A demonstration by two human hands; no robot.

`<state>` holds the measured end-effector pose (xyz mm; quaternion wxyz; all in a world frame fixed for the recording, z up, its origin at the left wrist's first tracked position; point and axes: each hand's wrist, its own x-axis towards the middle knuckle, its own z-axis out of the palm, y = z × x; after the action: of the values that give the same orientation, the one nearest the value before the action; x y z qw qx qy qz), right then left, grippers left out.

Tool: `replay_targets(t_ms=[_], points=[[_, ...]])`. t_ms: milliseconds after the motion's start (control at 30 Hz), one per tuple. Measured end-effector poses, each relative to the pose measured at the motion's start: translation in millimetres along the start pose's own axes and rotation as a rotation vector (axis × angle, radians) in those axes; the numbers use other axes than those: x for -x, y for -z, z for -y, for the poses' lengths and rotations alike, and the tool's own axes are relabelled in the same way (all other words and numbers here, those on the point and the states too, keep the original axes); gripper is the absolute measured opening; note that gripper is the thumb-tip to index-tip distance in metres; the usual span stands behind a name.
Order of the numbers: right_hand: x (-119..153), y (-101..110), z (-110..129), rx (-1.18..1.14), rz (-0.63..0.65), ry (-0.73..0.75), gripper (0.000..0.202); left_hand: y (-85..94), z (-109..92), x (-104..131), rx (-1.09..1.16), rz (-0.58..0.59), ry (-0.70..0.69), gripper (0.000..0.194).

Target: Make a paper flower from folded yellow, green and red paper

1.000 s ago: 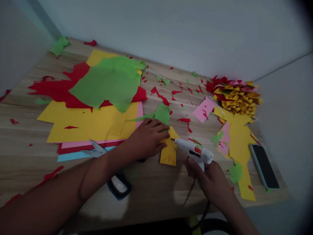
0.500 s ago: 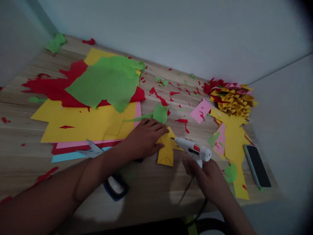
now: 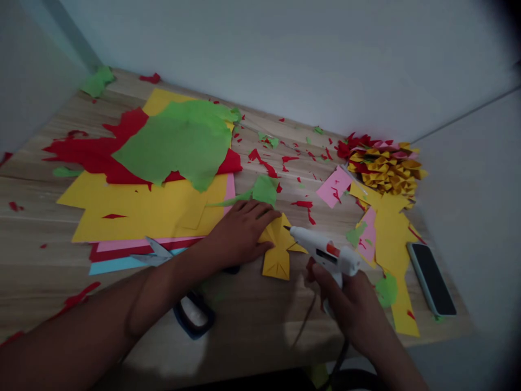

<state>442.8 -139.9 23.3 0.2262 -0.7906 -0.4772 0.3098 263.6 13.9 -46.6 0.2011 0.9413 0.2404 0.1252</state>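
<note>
In my right hand [image 3: 345, 298] is a white glue gun [image 3: 325, 252], its dark nozzle pointing left just over a small folded yellow paper [image 3: 279, 247]. My left hand [image 3: 242, 231] holds this paper against the table, thumb and forefinger on its left part, which they partly hide. Fold lines show on the paper's lower flap. Under my left forearm lie scissors [image 3: 193, 315], blades toward the upper left and dark handles below. A torn green paper piece [image 3: 264, 189] lies just beyond my left fingers.
Stacked coloured sheets [image 3: 138, 203] lie to the left, topped by a large torn green sheet [image 3: 175, 141]. At right are a pile of folded paper pieces [image 3: 386, 168], a yellow paper offcut [image 3: 388, 233] and a phone [image 3: 431, 279]. A wall [image 3: 285, 60] stands behind the table; red scraps are scattered about.
The glue gun has shifted slightly right, its nozzle still near the folded paper. My left hand keeps its place on the paper. The view has moved a little.
</note>
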Motion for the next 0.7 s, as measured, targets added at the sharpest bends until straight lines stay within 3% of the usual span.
replay_targets(t_ms=[200, 700], points=[[-14.1, -17.5, 4.2, 0.043, 0.054, -0.017, 0.042, 0.3, 0.7, 1.2, 0.032, -0.002, 0.048, 0.077], [-12.7, -14.5, 9.5, 0.18, 0.117, -0.018, 0.043, 0.2, 0.2, 0.2, -0.001, -0.026, 0.064, 0.069]])
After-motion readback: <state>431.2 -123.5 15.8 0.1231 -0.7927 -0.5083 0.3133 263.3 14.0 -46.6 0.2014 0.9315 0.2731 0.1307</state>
